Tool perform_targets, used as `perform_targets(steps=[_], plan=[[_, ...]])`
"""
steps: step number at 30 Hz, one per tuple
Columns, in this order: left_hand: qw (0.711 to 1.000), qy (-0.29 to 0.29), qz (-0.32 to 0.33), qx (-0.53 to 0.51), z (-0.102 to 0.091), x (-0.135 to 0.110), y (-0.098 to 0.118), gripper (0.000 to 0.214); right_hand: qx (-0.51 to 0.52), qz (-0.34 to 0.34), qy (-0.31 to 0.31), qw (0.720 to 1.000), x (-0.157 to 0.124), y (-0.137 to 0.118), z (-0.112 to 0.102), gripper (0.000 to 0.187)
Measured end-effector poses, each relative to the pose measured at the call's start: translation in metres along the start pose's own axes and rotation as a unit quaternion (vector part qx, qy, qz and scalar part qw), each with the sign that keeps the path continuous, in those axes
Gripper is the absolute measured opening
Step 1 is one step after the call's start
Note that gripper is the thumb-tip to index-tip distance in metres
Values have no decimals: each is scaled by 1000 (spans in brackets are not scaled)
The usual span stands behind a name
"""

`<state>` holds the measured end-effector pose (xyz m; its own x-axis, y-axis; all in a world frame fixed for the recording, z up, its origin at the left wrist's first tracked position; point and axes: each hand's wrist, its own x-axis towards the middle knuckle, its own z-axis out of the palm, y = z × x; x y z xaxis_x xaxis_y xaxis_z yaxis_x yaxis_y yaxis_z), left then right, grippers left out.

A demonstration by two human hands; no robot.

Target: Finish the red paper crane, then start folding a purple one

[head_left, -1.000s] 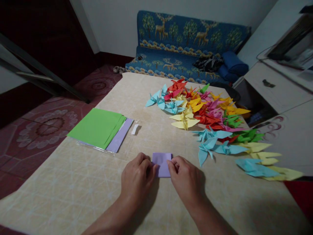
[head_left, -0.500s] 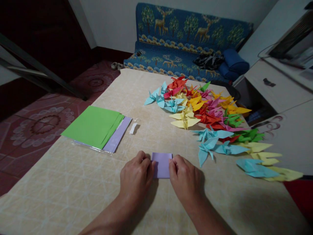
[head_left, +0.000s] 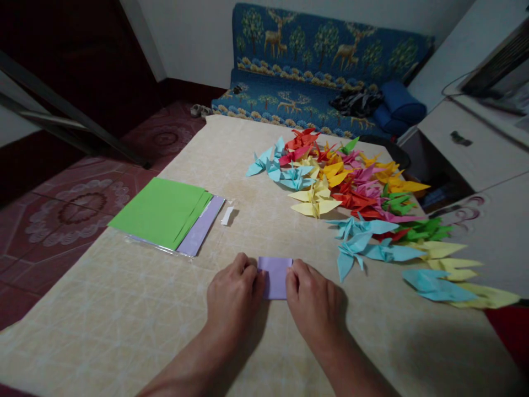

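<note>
Pressing the left hand (head_left: 232, 300) and right hand (head_left: 314, 303), fingers curled nearly closed, onto opposite side edges of the purple paper (head_left: 276, 277). Lying flat at the near middle of the table (head_left: 124, 320): small, smooth, folded rectangle. Resting farther left: green sheets (head_left: 159, 212) in a clear sleeve. Spreading far right: paper cranes (head_left: 351, 193), pointed, in many colours.

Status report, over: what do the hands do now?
Hands: left hand and right hand pinch side edges of folded purple paper. It lies flat on table. Paper cranes to the right, apart; nothing in the way.
</note>
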<state>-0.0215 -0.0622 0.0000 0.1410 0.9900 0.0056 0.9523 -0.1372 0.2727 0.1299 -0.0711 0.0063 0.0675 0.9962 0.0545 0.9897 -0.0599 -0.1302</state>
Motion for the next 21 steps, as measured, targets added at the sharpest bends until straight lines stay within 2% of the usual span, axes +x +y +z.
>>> perform_targets(steps=[7, 11, 17, 19, 21], plan=[[1000, 7, -7, 9, 1, -2, -1, 19, -3, -4, 0, 1000, 0, -1, -1, 11], [1000, 7, 16, -19, 0, -1, -5, 21, -4, 20, -16, 1000, 2, 1, -5, 13], [999, -13, 20, -47, -5, 2, -7, 21, 108, 49, -55, 991, 6, 15, -9, 26], [999, -18, 20, -47, -7, 3, -7, 21, 157, 55, -39, 985, 4, 18, -10, 22], [999, -21, 22, -44, -8, 3, -7, 22, 183, 35, 14, 982, 0, 18, -10, 14]])
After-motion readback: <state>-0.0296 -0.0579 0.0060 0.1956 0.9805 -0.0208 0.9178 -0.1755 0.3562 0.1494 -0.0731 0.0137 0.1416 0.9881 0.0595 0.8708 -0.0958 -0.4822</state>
